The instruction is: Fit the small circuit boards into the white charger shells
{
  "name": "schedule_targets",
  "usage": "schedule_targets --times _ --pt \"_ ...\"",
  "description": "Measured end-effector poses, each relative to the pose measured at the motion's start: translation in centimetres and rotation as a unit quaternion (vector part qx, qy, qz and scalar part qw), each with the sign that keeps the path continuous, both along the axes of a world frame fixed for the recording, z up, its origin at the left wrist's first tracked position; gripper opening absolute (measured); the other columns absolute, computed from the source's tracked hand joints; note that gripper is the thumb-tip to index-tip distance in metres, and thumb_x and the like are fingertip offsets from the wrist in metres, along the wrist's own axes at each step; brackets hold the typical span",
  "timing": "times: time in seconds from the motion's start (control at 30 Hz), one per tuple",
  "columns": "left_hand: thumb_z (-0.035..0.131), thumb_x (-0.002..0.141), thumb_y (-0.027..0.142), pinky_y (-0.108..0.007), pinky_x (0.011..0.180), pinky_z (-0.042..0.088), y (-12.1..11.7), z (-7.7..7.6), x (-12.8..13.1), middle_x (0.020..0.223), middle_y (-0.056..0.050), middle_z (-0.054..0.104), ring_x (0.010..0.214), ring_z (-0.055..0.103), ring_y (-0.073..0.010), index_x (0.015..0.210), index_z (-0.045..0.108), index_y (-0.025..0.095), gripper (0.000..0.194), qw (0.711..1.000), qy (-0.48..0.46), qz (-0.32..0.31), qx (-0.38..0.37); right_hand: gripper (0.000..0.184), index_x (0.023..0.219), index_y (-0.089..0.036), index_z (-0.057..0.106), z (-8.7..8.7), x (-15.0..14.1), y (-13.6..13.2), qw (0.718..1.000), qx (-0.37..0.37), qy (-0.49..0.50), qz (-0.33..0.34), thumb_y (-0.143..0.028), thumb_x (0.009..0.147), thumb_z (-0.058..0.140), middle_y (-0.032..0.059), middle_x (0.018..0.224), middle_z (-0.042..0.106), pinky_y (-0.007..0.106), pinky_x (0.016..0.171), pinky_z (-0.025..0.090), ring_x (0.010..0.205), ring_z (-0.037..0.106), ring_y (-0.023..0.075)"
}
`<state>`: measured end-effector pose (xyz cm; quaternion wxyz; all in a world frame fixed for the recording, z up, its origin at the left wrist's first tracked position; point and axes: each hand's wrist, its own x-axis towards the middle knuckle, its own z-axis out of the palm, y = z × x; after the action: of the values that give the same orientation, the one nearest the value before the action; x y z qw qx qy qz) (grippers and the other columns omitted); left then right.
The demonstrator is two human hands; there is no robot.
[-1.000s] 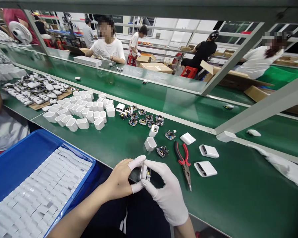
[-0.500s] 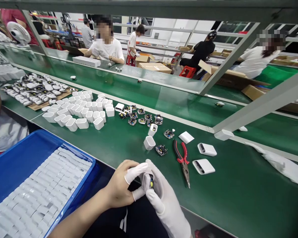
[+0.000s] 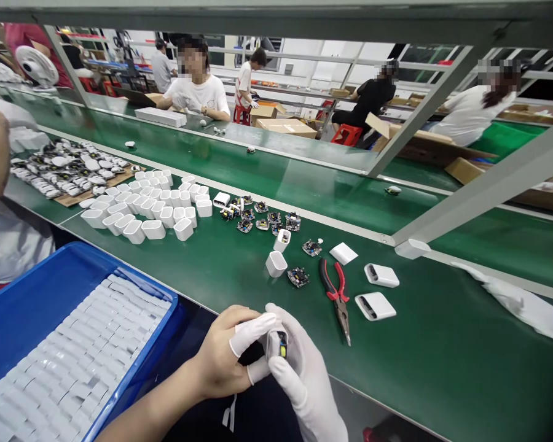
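Both hands hold one white plastic charger housing [image 3: 273, 344] low in front of me, its open end turned up toward me. Inside it a circuit board with a yellow part [image 3: 283, 350] shows. My left hand [image 3: 228, 353], with white finger cots on thumb and finger, pinches the housing from the left. Around its right side wraps my right hand [image 3: 301, 368] in a white glove. Beyond them on the green bench lie a loose circuit board [image 3: 298, 277], an upright empty housing [image 3: 276, 264] and red-handled pliers [image 3: 336, 298]. Two housings with dark openings, one of them the nearer housing [image 3: 376, 306], lie right of the pliers.
A blue bin [image 3: 80, 248] with rows of white pieces stands at left. Many empty housings [image 3: 153, 229] and several circuit boards [image 3: 262, 224] sit farther back. A green conveyor [image 3: 304, 184] runs behind, under a slanted metal post [image 3: 479, 190]. Co-workers sit beyond; an arm shows at far left.
The housing in my hands has tilted slightly, showing more of its open end and the yellow part. Pieces on the conveyor have drifted left. Both hands keep their grip.
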<state>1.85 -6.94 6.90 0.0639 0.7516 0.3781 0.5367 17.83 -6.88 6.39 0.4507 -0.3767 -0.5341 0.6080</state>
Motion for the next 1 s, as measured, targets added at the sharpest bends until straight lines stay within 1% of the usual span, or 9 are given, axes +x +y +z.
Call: schedule_targets --times 0.1,0.2,0.3,0.4,0.6,0.7,0.77,0.9,1.0 --pt "0.069 0.082 0.023 -0.033 0.072 0.058 -0.1 0.0 0.0 0.097 -0.009 0.068 0.082 0.065 -0.0194 0.136 0.048 0.021 0.059 0.999 -0.026 -0.025 -0.018 0.043 0.123 -0.031 0.061 0.3 0.0 0.2 1.0 -0.003 0.016 0.01 -0.044 0.083 0.07 0.0051 0.12 0.067 0.033 0.093 0.053 0.105 0.065 0.0223" --pt "0.073 0.077 0.019 -0.032 0.068 0.057 0.0 -0.1 0.0 0.096 -0.009 0.066 0.077 0.063 -0.0179 0.14 0.044 0.021 0.069 0.997 -0.051 -0.05 -0.037 0.03 0.113 -0.03 0.066 1.0 -0.1 0.5 1.0 -0.002 0.016 0.02 -0.044 0.086 0.067 0.0034 0.11 0.07 0.03 0.086 0.055 0.094 0.067 0.0194" --pt "0.074 0.075 0.016 -0.032 0.069 0.057 0.1 -0.2 0.0 0.096 -0.008 0.064 0.077 0.062 -0.0174 0.14 0.044 0.022 0.071 0.995 -0.06 -0.07 -0.045 0.031 0.113 -0.031 0.065 1.2 0.0 0.7 1.0 -0.008 0.008 0.02 -0.042 0.085 0.069 0.0025 0.107 0.07 0.029 0.087 0.055 0.094 0.067 0.0189" --pt "0.073 0.076 0.016 -0.03 0.07 0.057 0.0 -0.3 0.1 0.098 -0.009 0.063 0.079 0.061 -0.0173 0.14 0.045 0.021 0.07 0.993 -0.069 -0.086 -0.052 0.034 0.113 -0.029 0.064 0.9 -0.1 0.7 0.999 -0.025 0.019 0.016 -0.043 0.083 0.071 0.0031 0.102 0.07 0.031 0.086 0.055 0.092 0.067 0.0195" --pt "0.07 0.077 0.016 -0.03 0.072 0.058 -0.2 -0.3 0.2 0.103 -0.01 0.06 0.084 0.062 -0.0182 0.139 0.044 0.022 0.067 0.99 -0.091 -0.083 -0.067 0.036 0.111 -0.025 0.065 0.6 -0.5 0.6 0.999 -0.021 0.034 0.008 -0.046 0.082 0.07 0.0045 0.099 0.068 0.032 0.083 0.055 0.09 0.065 0.0211" --pt "0.07 0.077 0.015 -0.031 0.072 0.058 -0.2 -0.2 0.1 0.104 -0.01 0.059 0.084 0.062 -0.0185 0.138 0.045 0.022 0.066 0.987 -0.105 -0.088 -0.087 0.043 0.118 -0.026 0.063 0.5 -0.5 0.6 0.999 -0.014 0.031 0.008 -0.051 0.083 0.067 0.0065 0.108 0.068 0.036 0.087 0.055 0.096 0.065 0.0241" --pt "0.07 0.076 0.014 -0.032 0.073 0.058 -0.1 -0.2 0.0 0.105 -0.011 0.059 0.084 0.062 -0.0185 0.138 0.046 0.022 0.067 0.986 -0.105 -0.094 -0.092 0.045 0.122 -0.027 0.062 0.3 -0.3 0.5 0.999 -0.022 0.039 0.008 -0.054 0.087 0.06 0.0074 0.116 0.066 0.038 0.087 0.055 0.1 0.064 0.026" --pt "0.071 0.074 0.011 -0.033 0.075 0.058 -0.3 -0.5 0.3 0.106 -0.012 0.062 0.088 0.063 -0.0211 0.14 0.043 0.021 0.072 0.989 -0.079 -0.103 -0.07 0.04 0.124 -0.028 0.06 -0.1 -0.2 0.3 0.999 -0.049 0.004 0.005 -0.051 0.094 0.048 0.0055 0.111 0.068 0.034 0.081 0.056 0.089 0.066 0.0217" --pt "0.071 0.075 0.013 -0.032 0.071 0.057 -0.5 -0.6 0.6 0.103 -0.011 0.062 0.081 0.061 -0.0189 0.137 0.048 0.019 0.067 0.99 -0.072 -0.092 -0.077 0.039 0.127 -0.029 0.056 0.0 -0.3 0.1 0.999 -0.033 -0.039 0.002 -0.05 0.096 0.047 0.0047 0.12 0.064 0.031 0.087 0.054 0.095 0.065 0.0196"
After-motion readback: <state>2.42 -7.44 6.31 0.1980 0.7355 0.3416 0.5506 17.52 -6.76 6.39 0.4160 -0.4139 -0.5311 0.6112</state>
